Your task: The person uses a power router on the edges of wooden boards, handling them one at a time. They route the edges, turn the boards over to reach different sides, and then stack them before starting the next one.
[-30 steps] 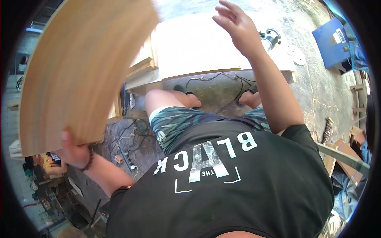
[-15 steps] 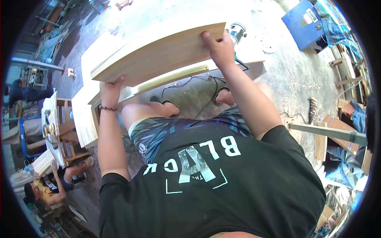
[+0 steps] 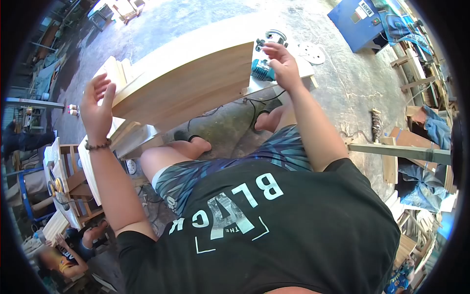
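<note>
A wide, pale wooden board [image 3: 191, 83] spans the bench in front of me, its near face tilted toward me. At its left end, my left hand [image 3: 98, 105] is open, fingers and thumb apart, with nothing in it. My right hand [image 3: 284, 66] is off the board's right end, open with loosely bent fingers. Just beside and partly behind that hand stands a router [image 3: 263, 70] with a teal body and a metal base. Its dark cord [image 3: 264, 101] hangs down in front of the bench.
A white perforated disc [image 3: 311, 53] lies beyond the router. More boards [image 3: 117, 73] are stacked at the left. A blue cabinet [image 3: 355, 24] stands at the far right. At lower left, another person [image 3: 66, 257] is near a wooden frame [image 3: 73, 176]. A bar [image 3: 396, 153] extends at my right.
Both hands have let go of the board and moved off its ends. The board now sits lower against the bench, and more of the router shows. My view has shifted slightly.
</note>
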A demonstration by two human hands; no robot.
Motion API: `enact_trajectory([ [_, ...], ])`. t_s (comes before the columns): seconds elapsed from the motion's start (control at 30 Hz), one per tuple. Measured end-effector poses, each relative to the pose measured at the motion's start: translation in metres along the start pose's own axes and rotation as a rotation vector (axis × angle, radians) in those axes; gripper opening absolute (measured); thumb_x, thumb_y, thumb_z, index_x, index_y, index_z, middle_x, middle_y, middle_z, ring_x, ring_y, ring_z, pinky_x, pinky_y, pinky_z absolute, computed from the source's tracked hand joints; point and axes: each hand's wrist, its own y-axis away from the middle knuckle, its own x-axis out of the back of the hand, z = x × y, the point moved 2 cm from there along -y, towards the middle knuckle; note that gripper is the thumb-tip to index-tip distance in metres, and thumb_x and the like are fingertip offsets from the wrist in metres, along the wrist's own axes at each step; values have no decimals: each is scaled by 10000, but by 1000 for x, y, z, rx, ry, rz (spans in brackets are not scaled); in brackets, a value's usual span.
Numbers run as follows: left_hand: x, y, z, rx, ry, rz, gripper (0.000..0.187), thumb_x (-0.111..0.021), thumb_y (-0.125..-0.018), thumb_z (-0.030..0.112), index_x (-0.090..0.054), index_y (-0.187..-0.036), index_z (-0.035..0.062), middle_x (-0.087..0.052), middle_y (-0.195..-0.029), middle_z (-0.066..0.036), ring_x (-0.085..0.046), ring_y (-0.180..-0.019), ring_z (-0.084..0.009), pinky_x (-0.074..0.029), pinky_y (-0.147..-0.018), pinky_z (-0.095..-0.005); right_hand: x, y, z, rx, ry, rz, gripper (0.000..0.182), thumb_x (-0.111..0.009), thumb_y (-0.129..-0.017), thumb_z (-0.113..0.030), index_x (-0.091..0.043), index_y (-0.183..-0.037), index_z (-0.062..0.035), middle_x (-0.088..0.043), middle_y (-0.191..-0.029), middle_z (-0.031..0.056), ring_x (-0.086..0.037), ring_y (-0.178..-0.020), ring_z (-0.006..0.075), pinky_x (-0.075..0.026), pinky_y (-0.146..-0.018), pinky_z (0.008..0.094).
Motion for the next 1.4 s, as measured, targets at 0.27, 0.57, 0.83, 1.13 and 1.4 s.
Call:
enact_trajectory([
  [0.27,-93,-61,76,-72,-161,-408,428,-678,-1012,376,-687,-1279,42,-753,-1103,-158,-726,-968,-225,-565,-843,-359,54,-39,7,591,1401,-487,563,-577,-870,23,-621,-1398,-168,-549,-1518,104,-449,-1461,289,-314,-1225,460],
  [0.57,-118,-65,70,87,-299,-394,585,-653,-971,591,-745,-1194,58,-773,-1019,-185,-749,-938,-280,-576,-831,-398,34,-77,41,728,1493,-813,375,-594,-980,-184,-621,-1354,-165,-544,-1543,40,-324,-1560,241,-214,-1263,551],
  [0.83,-116,-58,78,103,-249,-362,483,-662,-1000,483,-742,-1168,37,-773,-967,-166,-737,-870,-226,-567,-781,-364,59,-47,9,775,1163,-422,429,-747,-839,-216,-662,-1257,-177,-685,-1367,-20,-482,-1438,264,-245,-1233,536],
  [1.13,-118,-60,70,71,-225,-339,448,-665,-1007,443,-725,-1193,39,-775,-1039,-159,-734,-892,-218,-569,-786,-359,42,84,-84,299,-30,220,711,-744,-747,-185,-508,-1391,3,-606,-1287,163,-557,-1311,367,-402,-1167,534],
  [1.4,-117,-56,65,32,-179,-300,492,-712,-955,493,-745,-1194,65,-778,-1025,-162,-745,-890,-225,-582,-768,-347,24,86,-106,55,-1018,-101,665,-724,-770,-215,-505,-1369,-29,-656,-1222,166,-626,-1265,382,-504,-1114,522],
])
